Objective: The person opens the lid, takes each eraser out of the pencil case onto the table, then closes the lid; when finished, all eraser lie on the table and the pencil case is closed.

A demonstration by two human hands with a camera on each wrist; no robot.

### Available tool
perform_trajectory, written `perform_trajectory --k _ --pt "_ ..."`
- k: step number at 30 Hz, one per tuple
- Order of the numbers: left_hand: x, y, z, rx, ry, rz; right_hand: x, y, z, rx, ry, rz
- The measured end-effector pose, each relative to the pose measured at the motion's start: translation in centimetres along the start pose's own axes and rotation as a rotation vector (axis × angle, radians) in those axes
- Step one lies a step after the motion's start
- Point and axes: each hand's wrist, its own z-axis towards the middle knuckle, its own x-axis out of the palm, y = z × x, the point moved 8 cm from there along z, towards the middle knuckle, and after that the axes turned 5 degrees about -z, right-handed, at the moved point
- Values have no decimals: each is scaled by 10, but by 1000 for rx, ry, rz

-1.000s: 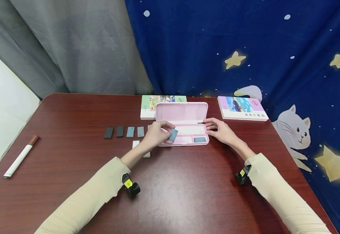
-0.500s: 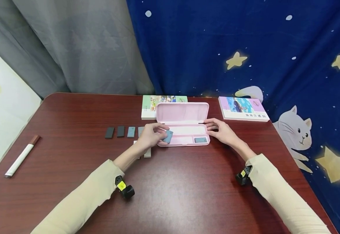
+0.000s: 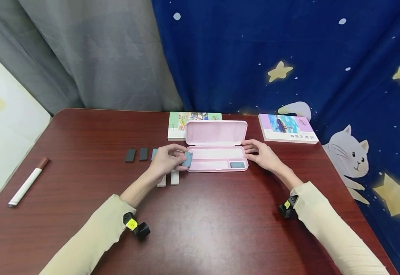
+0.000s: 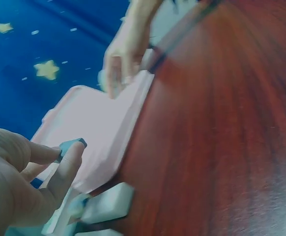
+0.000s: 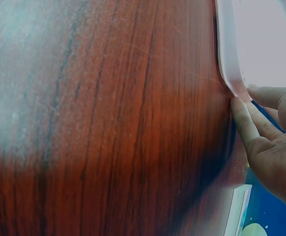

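Observation:
In the head view my left hand (image 3: 165, 162) pinches a small blue-grey rectangular block (image 3: 187, 159) between thumb and fingers, at the left end of an open pink pencil case (image 3: 208, 153). The left wrist view shows the held block (image 4: 72, 145) at my fingertips, above the table. My right hand (image 3: 262, 156) holds the case's right end. Thumb and fingers meet the case corner (image 5: 239, 87) in the right wrist view. A similar blue-grey block (image 3: 237, 165) lies in the case's front right compartment. The raised lid (image 3: 216, 133) leans back.
Left of the case lie two dark blocks (image 3: 136, 154), a partly hidden blue one (image 3: 154, 152) and two whitish ones (image 3: 175, 177). Behind stand a green-edged book (image 3: 175, 126) and a purple-edged book (image 3: 287, 128). A white marker (image 3: 26, 185) lies far left.
My left hand has moved left with the blue-grey block, from over the case's front part to its left end. My right hand stays at the case's right end.

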Motion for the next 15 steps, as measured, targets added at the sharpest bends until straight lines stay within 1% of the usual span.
perform_trajectory --k 3,7,11,15 --pt "-10 -4 -4 10 -20 -4 -1 -2 1 -1 0 3" --pt "-25 -2 -10 5 -30 33 -2 -2 0 -4 5 13" --pt "-48 4 -19 -15 -49 64 -2 -3 0 -13 4 18" --pt "-75 6 -32 -24 -60 96 0 -3 2 -14 7 19"
